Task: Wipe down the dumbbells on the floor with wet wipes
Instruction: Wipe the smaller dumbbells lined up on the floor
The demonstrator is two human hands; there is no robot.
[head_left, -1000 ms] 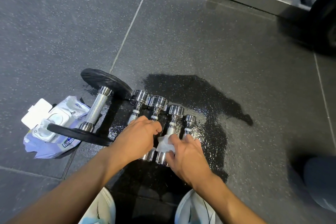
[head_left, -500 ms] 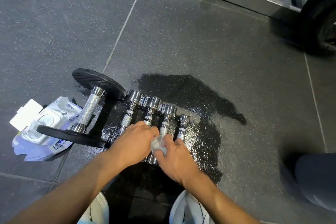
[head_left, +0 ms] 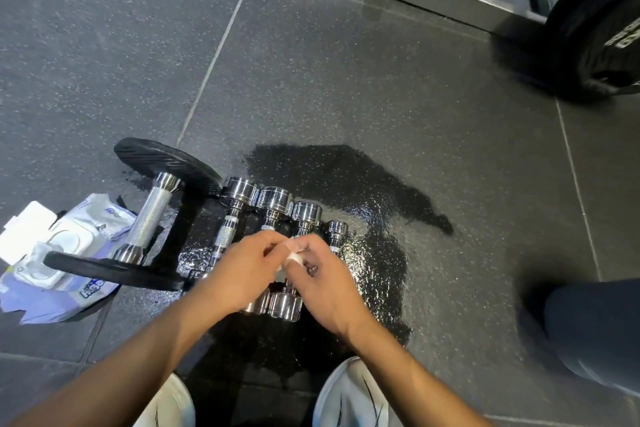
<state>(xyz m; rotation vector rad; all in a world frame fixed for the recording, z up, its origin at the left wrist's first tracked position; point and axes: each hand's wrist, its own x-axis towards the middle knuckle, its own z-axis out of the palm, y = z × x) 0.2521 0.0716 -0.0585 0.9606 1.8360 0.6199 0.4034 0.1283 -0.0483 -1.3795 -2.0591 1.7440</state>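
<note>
— Working on which step right now?

— Wiping, by the look of it, partway along the row of chrome dumbbells (head_left: pixel 275 199) at the centre of the frame; finding them lying side by side on the floor (head_left: pixel 381 80).

— And gripping what with the hands?

— Pinching one small white wet wipe (head_left: pixel 294 258) between the curled fingertips of both the left hand (head_left: pixel 242 274) and the right hand (head_left: pixel 325 284); holding it bunched just above the handles; possibly refolding it, though not managing to tell.

— Noticing anything else nearby?

— Spotting a big plate dumbbell (head_left: pixel 149 218) just left of the row; seeing the pack of wet wipes (head_left: pixel 69 243) lying open at the lower left, close against the near plate; making out a wet patch (head_left: pixel 346 177) spreading to the right.

— Needing what for the next move?

— Probably pressing a clean face of the wipe back onto a handle or head; steadying that dumbbell against rolling; perhaps pulling a fresh sheet before tackling the big one.
</note>
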